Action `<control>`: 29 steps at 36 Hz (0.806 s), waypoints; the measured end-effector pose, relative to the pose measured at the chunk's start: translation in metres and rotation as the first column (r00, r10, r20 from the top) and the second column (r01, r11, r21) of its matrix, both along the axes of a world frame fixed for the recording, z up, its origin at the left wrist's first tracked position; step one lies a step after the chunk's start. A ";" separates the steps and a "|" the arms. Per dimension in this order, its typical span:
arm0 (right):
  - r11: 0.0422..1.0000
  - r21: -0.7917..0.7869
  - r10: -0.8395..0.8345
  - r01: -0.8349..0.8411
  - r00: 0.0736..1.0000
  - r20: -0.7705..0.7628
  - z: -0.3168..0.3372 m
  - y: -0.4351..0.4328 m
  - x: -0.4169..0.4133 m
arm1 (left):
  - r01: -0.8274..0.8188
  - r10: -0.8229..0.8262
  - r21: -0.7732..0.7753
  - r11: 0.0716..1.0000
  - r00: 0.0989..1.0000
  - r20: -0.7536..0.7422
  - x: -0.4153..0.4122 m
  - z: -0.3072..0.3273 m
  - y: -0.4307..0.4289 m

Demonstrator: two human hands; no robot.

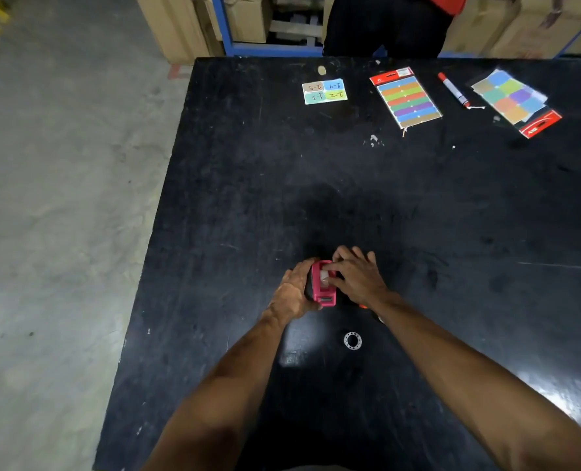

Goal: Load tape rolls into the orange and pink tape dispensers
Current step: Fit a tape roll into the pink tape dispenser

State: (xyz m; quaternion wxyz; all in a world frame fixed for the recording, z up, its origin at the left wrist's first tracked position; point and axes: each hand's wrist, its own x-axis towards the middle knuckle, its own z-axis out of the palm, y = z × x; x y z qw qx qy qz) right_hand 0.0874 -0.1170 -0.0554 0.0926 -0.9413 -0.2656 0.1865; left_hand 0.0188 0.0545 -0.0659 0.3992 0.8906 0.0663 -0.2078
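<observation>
The pink tape dispenser [323, 289] stands on the black table [248, 198] near its middle front, cutter end toward me. My left hand [294, 288] grips its left side. My right hand [357, 275] reaches over from the right, with fingertips on the clear tape roll [325, 278] that sits in the dispenser's well. A small orange piece [363, 305], perhaps the orange dispenser, peeks out under my right wrist; most of it is hidden. A clear toothed plastic ring [352, 340] lies flat on the table just in front of the hands.
At the far side lie a small card of labelled stickers [324, 91], two packs of coloured labels [406, 96] [516, 100] and a red marker [453, 90]. A person in dark clothes [384, 25] stands behind the table. Concrete floor drops off at the left edge.
</observation>
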 end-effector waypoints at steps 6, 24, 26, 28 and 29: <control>0.997 -0.058 0.041 -0.043 0.998 -0.045 0.011 0.010 0.013 | -0.023 0.023 0.003 1.000 1.000 -0.018 0.000 0.005 -0.002; 0.990 -0.007 0.143 -0.144 0.979 0.142 0.014 0.005 -0.010 | 0.002 -0.002 0.030 1.000 1.000 0.002 0.001 0.009 -0.003; 0.989 -0.020 0.149 -0.148 0.977 0.151 0.018 0.006 -0.010 | 0.011 -0.011 0.038 0.999 1.000 0.006 0.001 0.009 -0.003; 0.991 -0.005 0.132 -0.133 0.980 0.146 0.021 0.006 -0.010 | 0.017 -0.017 0.046 0.999 1.000 0.002 0.002 0.009 -0.003; 0.993 0.013 0.116 -0.119 0.983 0.143 0.022 0.006 -0.010 | 0.018 -0.018 0.044 0.999 1.000 0.001 0.002 0.009 -0.002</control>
